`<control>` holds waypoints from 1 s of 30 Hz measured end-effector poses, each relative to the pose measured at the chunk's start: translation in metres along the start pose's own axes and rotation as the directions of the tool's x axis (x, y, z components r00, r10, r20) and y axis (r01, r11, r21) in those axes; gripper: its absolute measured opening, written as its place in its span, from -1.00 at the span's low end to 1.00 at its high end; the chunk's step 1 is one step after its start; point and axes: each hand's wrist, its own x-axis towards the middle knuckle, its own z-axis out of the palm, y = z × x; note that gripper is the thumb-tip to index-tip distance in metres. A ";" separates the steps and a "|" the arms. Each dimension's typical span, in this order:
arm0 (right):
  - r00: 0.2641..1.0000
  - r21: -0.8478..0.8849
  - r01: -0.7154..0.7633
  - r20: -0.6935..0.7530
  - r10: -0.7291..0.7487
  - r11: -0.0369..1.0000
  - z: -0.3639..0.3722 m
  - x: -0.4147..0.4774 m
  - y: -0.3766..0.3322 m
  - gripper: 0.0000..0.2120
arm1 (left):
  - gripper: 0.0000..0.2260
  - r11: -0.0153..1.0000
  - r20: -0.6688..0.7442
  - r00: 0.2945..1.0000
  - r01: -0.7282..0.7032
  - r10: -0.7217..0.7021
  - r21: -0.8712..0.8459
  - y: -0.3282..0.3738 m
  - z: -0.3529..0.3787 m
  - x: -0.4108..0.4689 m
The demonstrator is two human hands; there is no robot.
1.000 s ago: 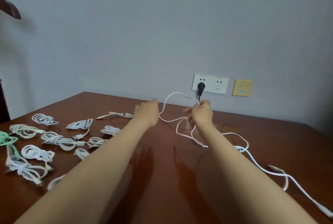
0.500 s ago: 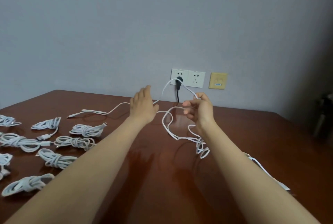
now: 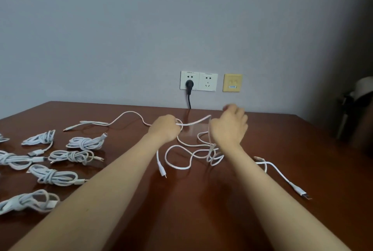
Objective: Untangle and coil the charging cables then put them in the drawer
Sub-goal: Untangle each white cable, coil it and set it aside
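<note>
"Head view: how is the white cable (image 3: 193,123) held?"
"Gripped by curled left hand (image 3: 164,129), pinched by right hand (image 3: 230,127) (blurred), above the worktop (image 3: 201,200). It may be knotted if pulled hard."

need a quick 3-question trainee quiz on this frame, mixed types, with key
1. True or false: the black plug sits in the right-hand socket of the white wall outlet.
2. Multiple choice: the coiled cables lie on the table A) on the person's left side, B) on the person's right side, C) against the wall.
3. Short answer: which hand or hands hold the loose white cable?
Key: 1 false, the plug is in the left socket. 2 A. 3 both: the left hand grips it, and it hangs from the blurred right hand.
</note>
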 end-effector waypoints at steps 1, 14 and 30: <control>0.987 -0.063 0.154 -0.034 -0.157 0.986 0.000 -0.006 -0.001 -0.54 | -0.82 0.999 0.014 1.000 -0.018 0.017 0.037 0.001 0.003 -0.001; 0.807 0.008 0.448 0.426 -0.408 0.894 0.019 -0.028 0.010 -0.83 | -0.71 0.163 0.284 0.913 0.340 -0.294 -0.926 -0.010 0.041 -0.014; 0.921 0.302 0.234 0.234 -0.310 0.924 0.054 -0.006 0.014 -0.73 | -0.65 0.033 0.307 0.937 0.306 0.167 -0.952 -0.003 0.051 -0.015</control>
